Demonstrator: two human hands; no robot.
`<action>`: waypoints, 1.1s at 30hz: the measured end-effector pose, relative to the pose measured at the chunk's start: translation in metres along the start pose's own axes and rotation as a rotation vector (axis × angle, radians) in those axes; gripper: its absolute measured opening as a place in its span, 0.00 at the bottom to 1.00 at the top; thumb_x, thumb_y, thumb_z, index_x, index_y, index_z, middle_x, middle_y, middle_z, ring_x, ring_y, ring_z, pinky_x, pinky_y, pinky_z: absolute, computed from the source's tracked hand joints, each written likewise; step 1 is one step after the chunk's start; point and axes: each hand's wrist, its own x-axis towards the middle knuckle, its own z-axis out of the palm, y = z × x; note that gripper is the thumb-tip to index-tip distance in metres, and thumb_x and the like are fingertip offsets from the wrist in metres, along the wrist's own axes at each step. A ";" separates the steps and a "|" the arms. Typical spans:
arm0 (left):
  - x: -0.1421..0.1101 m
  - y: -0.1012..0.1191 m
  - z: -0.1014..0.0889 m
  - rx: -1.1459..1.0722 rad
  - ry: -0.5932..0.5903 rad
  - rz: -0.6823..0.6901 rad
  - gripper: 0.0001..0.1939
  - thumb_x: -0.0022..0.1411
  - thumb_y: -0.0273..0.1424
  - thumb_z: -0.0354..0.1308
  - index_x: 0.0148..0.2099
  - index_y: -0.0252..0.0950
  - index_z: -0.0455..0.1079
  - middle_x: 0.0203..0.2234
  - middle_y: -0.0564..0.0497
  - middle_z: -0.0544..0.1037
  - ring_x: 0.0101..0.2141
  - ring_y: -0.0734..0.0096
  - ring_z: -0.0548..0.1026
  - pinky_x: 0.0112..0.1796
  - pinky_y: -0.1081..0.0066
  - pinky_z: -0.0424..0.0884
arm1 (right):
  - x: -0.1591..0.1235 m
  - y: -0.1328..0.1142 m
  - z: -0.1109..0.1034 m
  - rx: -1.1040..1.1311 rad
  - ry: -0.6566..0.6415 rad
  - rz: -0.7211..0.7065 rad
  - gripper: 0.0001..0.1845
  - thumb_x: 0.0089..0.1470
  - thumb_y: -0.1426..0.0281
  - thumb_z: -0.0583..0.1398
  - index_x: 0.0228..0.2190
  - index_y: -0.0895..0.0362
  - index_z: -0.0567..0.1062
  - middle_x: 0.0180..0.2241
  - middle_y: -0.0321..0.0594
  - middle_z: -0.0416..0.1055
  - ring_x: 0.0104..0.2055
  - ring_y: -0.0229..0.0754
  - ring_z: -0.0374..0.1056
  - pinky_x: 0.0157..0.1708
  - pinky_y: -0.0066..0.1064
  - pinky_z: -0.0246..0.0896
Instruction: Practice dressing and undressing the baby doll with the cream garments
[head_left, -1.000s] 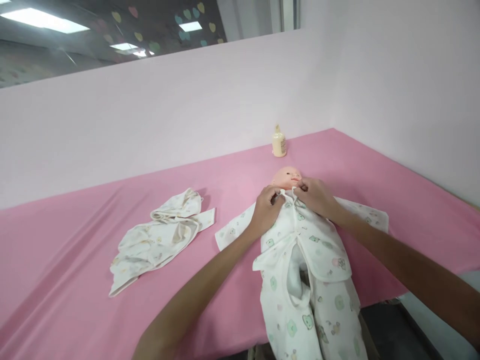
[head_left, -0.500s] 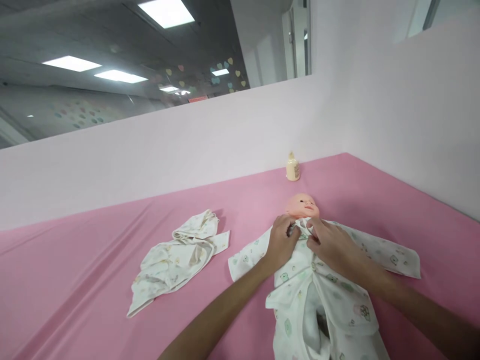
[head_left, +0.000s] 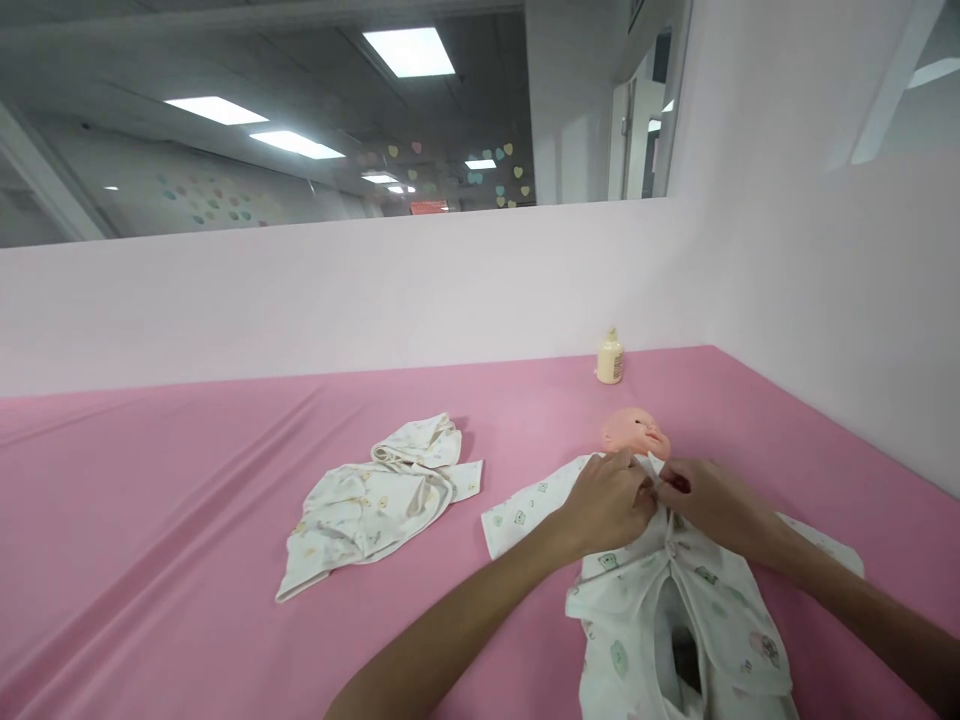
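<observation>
A baby doll lies on its back, its head toward the wall. It wears a white printed baby jacket with long sleeves spread to both sides. At the neck, my left hand pinches one front edge of the jacket. Close beside it, my right hand pinches the opposite edge, fingertips nearly meeting the left ones. Below the hands the front is joined at the chest, then parts into a gap showing a grey-white body and a dark patch. My fingers hide the exact fastening.
A crumpled white printed baby garment lies left of the doll on the pink sheet. Behind the doll's head stands a cream pump bottle near the white wall. A window or mirror runs above.
My hands have come closer together at the collar, drawing the jacket's two edges toward each other. The camera view has shifted and levelled; the loose garment and bottle stay in place.
</observation>
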 end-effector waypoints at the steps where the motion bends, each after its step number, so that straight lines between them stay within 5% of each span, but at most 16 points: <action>1: 0.000 0.001 -0.006 -0.042 -0.054 0.015 0.09 0.61 0.27 0.49 0.26 0.37 0.61 0.30 0.50 0.71 0.32 0.69 0.69 0.31 0.68 0.62 | -0.002 -0.002 -0.004 0.131 -0.054 0.042 0.12 0.48 0.68 0.53 0.17 0.55 0.57 0.18 0.34 0.58 0.20 0.35 0.50 0.21 0.29 0.42; 4: 0.001 0.003 -0.020 -0.110 -0.153 0.064 0.12 0.62 0.27 0.46 0.25 0.36 0.56 0.26 0.52 0.68 0.29 0.72 0.66 0.28 0.70 0.60 | -0.005 -0.003 -0.012 0.441 -0.209 0.114 0.11 0.49 0.64 0.55 0.20 0.56 0.62 0.20 0.33 0.59 0.22 0.34 0.53 0.22 0.27 0.47; 8: 0.003 0.005 -0.032 -0.241 -0.201 0.081 0.10 0.62 0.26 0.45 0.27 0.36 0.56 0.27 0.53 0.68 0.30 0.73 0.66 0.32 0.71 0.61 | 0.000 0.015 -0.006 0.517 -0.282 0.053 0.13 0.51 0.61 0.57 0.23 0.57 0.65 0.22 0.32 0.58 0.23 0.33 0.51 0.23 0.26 0.47; 14: 0.005 -0.002 -0.058 -0.317 -0.345 -0.128 0.08 0.62 0.30 0.46 0.31 0.36 0.61 0.27 0.55 0.67 0.27 0.76 0.64 0.28 0.72 0.58 | -0.015 0.024 0.003 0.426 0.007 0.073 0.12 0.55 0.60 0.53 0.26 0.55 0.61 0.22 0.30 0.55 0.23 0.33 0.50 0.22 0.26 0.46; 17: 0.003 -0.005 -0.068 -0.276 -0.451 -0.115 0.09 0.63 0.34 0.48 0.39 0.37 0.67 0.33 0.54 0.71 0.32 0.73 0.67 0.31 0.72 0.60 | -0.037 0.009 0.009 0.270 0.174 0.098 0.11 0.56 0.59 0.53 0.31 0.54 0.62 0.25 0.32 0.60 0.25 0.36 0.56 0.23 0.27 0.51; 21: -0.001 0.002 -0.071 -0.210 -0.521 -0.018 0.12 0.63 0.36 0.52 0.47 0.41 0.68 0.41 0.53 0.74 0.41 0.69 0.70 0.38 0.72 0.62 | -0.055 -0.009 0.022 -0.005 0.129 -0.041 0.10 0.52 0.61 0.57 0.28 0.54 0.64 0.25 0.34 0.64 0.24 0.37 0.59 0.24 0.29 0.51; 28: -0.007 0.013 -0.062 0.058 -0.474 0.091 0.08 0.64 0.34 0.51 0.37 0.38 0.69 0.29 0.53 0.73 0.33 0.69 0.71 0.36 0.70 0.61 | -0.058 -0.004 0.028 -0.340 0.238 -0.239 0.08 0.52 0.77 0.54 0.23 0.55 0.64 0.24 0.35 0.65 0.25 0.37 0.63 0.23 0.30 0.47; 33: -0.010 0.018 -0.059 0.154 -0.457 0.097 0.09 0.65 0.33 0.48 0.34 0.37 0.66 0.27 0.53 0.72 0.30 0.69 0.70 0.34 0.70 0.61 | -0.065 0.000 0.034 -0.729 0.248 -0.474 0.13 0.37 0.86 0.59 0.19 0.56 0.65 0.25 0.40 0.66 0.29 0.42 0.63 0.25 0.34 0.47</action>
